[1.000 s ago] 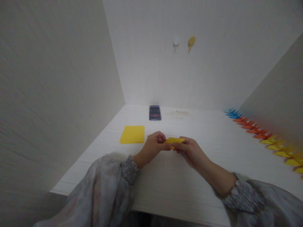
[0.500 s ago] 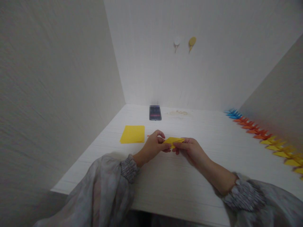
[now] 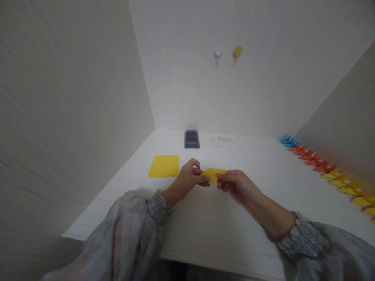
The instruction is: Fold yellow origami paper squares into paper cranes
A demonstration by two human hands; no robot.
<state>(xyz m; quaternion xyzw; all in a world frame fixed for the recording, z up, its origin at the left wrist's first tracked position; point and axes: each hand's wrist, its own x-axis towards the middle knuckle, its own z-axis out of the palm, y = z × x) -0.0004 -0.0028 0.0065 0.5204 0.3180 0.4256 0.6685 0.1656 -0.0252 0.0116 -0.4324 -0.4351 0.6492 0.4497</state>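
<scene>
Between my two hands is a small folded piece of yellow origami paper (image 3: pixel 213 173), held above the white table (image 3: pixel 202 226). My left hand (image 3: pixel 189 177) pinches its left end, thumb on the near side. My right hand (image 3: pixel 233 179) grips the right end between thumb and fingers. Left of my left hand lies a stack of square yellow paper (image 3: pixel 164 166). The folds under my fingertips are hidden.
A dark phone-like object (image 3: pixel 191 139), blurred out, lies at the back. Along the right runs a row of folded paper figures (image 3: pixel 325 166) in blue, orange and yellow. Two hooks (image 3: pixel 237 51) are on the back wall; side walls enclose the table.
My left hand has shifted slightly left along the folded paper, and my right fingers have moved a little on its edge. More of the paper's middle shows between the thumbs.
</scene>
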